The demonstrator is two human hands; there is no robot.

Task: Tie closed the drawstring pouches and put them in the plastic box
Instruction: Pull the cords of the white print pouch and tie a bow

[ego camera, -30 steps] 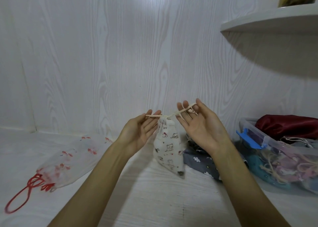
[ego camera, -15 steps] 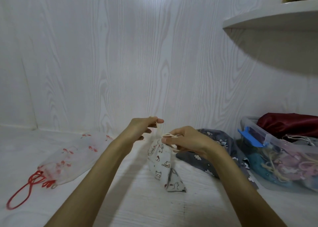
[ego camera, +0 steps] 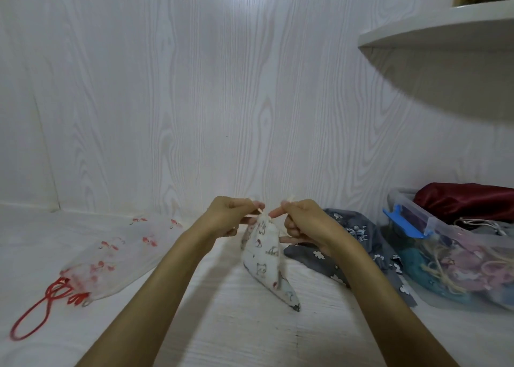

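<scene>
A small white pouch with cartoon prints stands on the white floor, its gathered neck held up between my hands. My left hand pinches one end of its cream drawstring on the left of the neck. My right hand pinches the other end on the right. A clear plastic box with a blue latch sits at the right, holding several pouches, a dark red one on top.
A sheer white pouch with red prints and a red cord lies on the floor at left. A grey pouch with white clouds lies behind my right hand. A white shelf juts out at upper right. A wood-grain wall stands behind.
My hands came down and closer together at the pouch's neck, from open palms stretching the cord apart to curled fingers pinching its ends. The pouch's bottom now rests on the floor.
</scene>
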